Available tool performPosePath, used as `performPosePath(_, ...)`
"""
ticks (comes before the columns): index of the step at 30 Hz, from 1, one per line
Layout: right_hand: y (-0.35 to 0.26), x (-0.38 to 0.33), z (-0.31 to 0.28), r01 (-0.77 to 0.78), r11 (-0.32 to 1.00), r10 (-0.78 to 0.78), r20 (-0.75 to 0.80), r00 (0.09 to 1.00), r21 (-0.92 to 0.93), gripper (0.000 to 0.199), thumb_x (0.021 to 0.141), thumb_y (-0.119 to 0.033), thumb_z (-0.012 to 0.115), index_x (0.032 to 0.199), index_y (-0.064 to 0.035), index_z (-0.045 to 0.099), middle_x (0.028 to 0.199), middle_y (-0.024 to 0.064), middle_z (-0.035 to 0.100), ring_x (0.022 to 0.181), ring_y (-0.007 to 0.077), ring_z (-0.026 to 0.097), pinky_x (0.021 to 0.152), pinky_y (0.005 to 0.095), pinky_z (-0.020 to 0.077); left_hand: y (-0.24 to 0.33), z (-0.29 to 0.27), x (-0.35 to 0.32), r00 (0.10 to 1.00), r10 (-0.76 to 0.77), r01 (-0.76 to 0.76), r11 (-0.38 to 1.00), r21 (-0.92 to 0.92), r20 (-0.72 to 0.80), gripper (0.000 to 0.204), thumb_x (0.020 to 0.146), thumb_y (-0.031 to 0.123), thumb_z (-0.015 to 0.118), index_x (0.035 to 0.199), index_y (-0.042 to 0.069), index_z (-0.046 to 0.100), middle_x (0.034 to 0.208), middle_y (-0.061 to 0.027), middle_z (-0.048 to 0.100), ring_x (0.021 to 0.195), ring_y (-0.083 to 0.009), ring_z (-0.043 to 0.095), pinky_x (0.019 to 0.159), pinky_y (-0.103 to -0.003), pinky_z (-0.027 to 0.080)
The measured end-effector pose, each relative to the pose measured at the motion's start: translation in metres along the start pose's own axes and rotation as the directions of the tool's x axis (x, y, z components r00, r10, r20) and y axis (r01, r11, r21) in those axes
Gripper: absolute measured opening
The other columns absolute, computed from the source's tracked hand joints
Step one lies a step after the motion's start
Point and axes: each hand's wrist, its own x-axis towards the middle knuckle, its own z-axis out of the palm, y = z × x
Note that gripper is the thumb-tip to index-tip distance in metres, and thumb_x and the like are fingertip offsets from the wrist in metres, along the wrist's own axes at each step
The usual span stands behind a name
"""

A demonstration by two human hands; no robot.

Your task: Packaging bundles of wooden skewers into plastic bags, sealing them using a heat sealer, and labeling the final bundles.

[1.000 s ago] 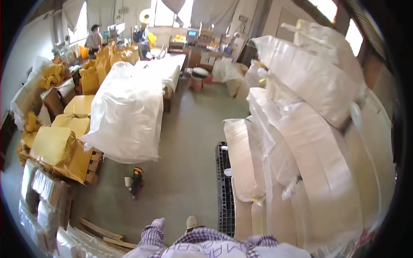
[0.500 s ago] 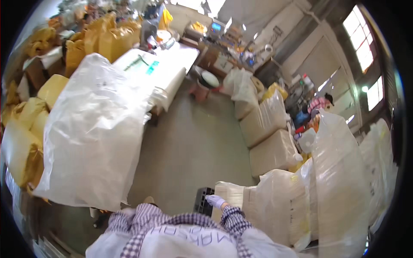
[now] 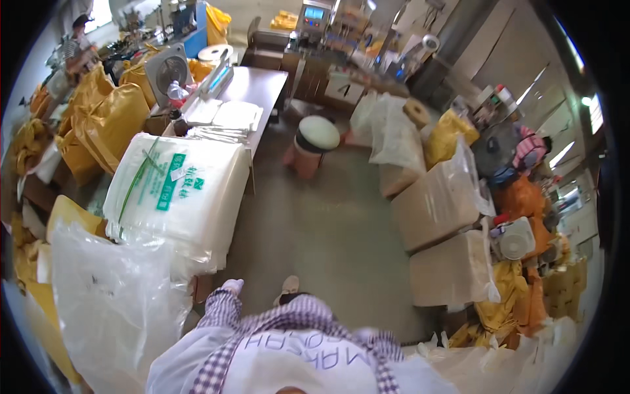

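Observation:
In a pale glove, my left hand [image 3: 233,285] hangs low beside my body, just below the near corner of a stack of white plastic bags [image 3: 216,197]. It is small in the picture, and I cannot make out its fingers or anything held. The stack has green print and a thin green strap [image 3: 134,180] across its top. To the left of my arm a large clear plastic bag [image 3: 108,295] droops down. Only the checked right sleeve [image 3: 384,345] shows on the other side; my right hand is out of sight.
A round white-topped stool [image 3: 317,134] stands ahead on the grey floor [image 3: 321,223]. Plastic-wrapped bales [image 3: 449,262] line the right side, with yellow bags [image 3: 502,289] behind. Yellow sacks [image 3: 111,125] crowd the left. A person in pink [image 3: 528,148] is at the far right.
My view has swung and moved forward, bringing the bag stack and stool nearer. My right hand, earlier at a black crate by the right-hand bales, has left view; my left hand now shows.

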Motion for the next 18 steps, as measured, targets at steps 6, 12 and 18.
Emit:
performPosePath(6, -0.237, 0.106, -0.427, 0.255, 0.966, -0.206, -0.681, 0.703, -0.030, 0.031, 0.086, -0.027, 0.049, 0.102, -0.0036, 0.059, 0.103, 0.0139, 0.060, 0.097, 0.0266, 0.056, 0.086, 0.0301, 0.0428, 0.022, -0.156, 0.096, 0.815, -0.145, 0.536, 0.555, -0.636, 0.561, 0.036, 0.085, 0.035, 0.043, 0.090, 0.007, 0.063, 0.086, -0.0098, 0.065, 0.074, -0.0225, 0.061, 0.066, -0.035, 0.046)
performPosePath(12, -0.376, 0.173, -0.682, 0.657, 0.699, -0.364, -0.650, 0.667, 0.283, 0.031, 0.083, -0.027, 0.057, 0.104, -0.0031, 0.059, 0.102, 0.0100, 0.062, 0.095, 0.0171, 0.058, 0.083, 0.0269, 0.0439, -0.038, -0.185, 0.290, 0.844, -0.205, 0.497, 0.645, -0.580, 0.495, 0.047, 0.083, 0.040, 0.039, 0.094, 0.001, 0.062, 0.095, -0.0144, 0.064, 0.090, -0.0305, 0.059, 0.076, -0.040, 0.043)
performPosePath(18, -0.316, 0.195, -0.797, 0.100, 0.976, 0.008, -0.488, 0.873, 0.194, 0.023, 0.082, -0.021, 0.059, 0.098, -0.0057, 0.062, 0.095, 0.0062, 0.064, 0.089, 0.0148, 0.058, 0.079, 0.0294, 0.0459, -0.032, -0.326, 0.491, 0.983, 0.122, -0.063, 0.926, -0.372, 0.139, 0.033, 0.090, 0.024, 0.036, 0.107, 0.006, 0.057, 0.105, -0.0190, 0.057, 0.098, -0.0338, 0.054, 0.088, -0.039, 0.041)
